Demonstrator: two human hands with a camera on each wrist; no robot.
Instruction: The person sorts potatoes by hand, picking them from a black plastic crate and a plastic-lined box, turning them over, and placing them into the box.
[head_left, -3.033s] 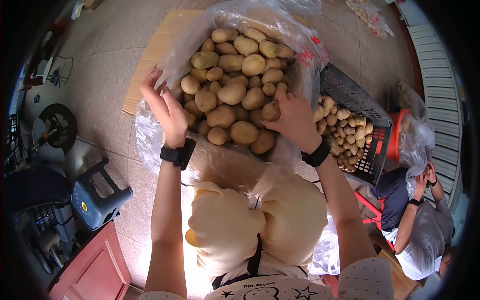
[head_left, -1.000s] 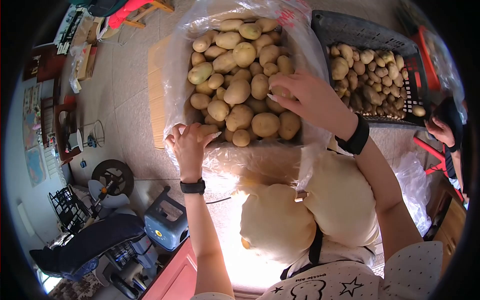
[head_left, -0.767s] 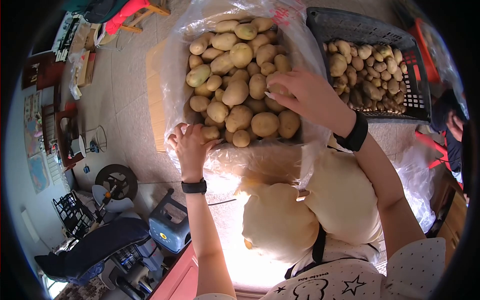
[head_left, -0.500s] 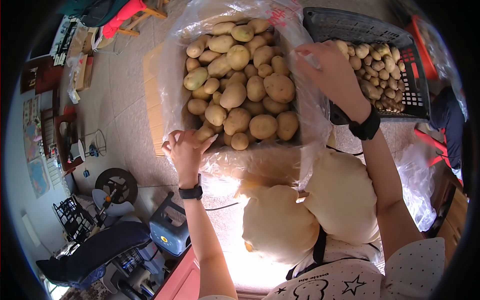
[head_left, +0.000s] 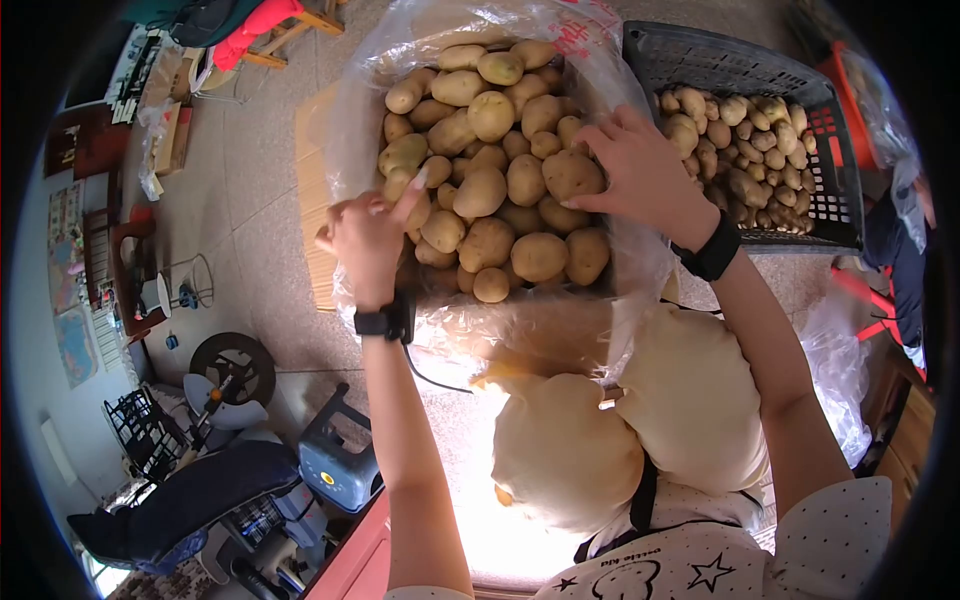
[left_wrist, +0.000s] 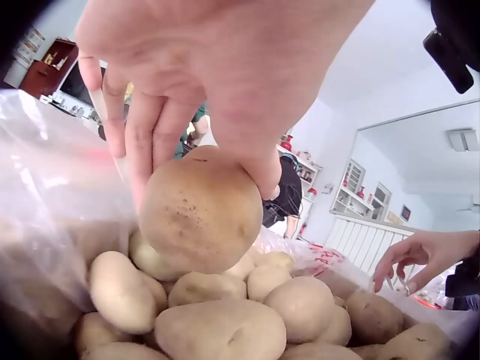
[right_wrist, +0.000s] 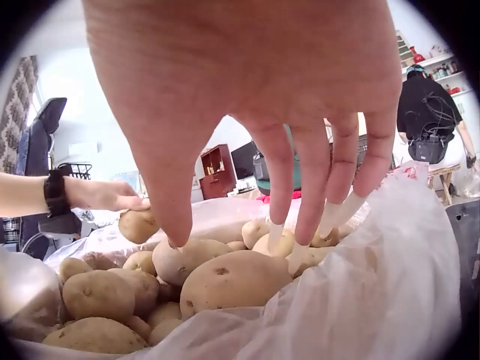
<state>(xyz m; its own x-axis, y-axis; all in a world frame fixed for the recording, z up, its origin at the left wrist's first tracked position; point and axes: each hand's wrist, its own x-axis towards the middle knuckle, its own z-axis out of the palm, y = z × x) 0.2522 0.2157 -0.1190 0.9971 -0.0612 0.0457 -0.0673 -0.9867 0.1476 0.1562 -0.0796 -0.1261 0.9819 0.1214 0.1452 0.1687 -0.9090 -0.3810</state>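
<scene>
Potatoes (head_left: 480, 190) fill a box lined with a clear plastic bag (head_left: 345, 150). At the box's left side the left hand (head_left: 368, 245) holds a potato (left_wrist: 201, 210) between thumb and fingers, above the pile in the left wrist view. The right hand (head_left: 645, 180) is over the box's right side, fingers spread around a large potato (head_left: 573, 175). In the right wrist view that potato (right_wrist: 236, 281) lies on the pile below the right hand (right_wrist: 255, 75); whether the fingertips touch it is hard to tell.
A black crate (head_left: 730, 60) of smaller potatoes stands to the right, with a red container (head_left: 845, 110) beyond it. Cardboard (head_left: 315, 200) lies left of the box. A blue stool (head_left: 340, 465) is at lower left. Another person is partly visible at the right edge.
The left hand has lifted a potato from the box's near left corner and moved forward. The right hand has come back from near the crate to the large potato, which appeared at the right side.
</scene>
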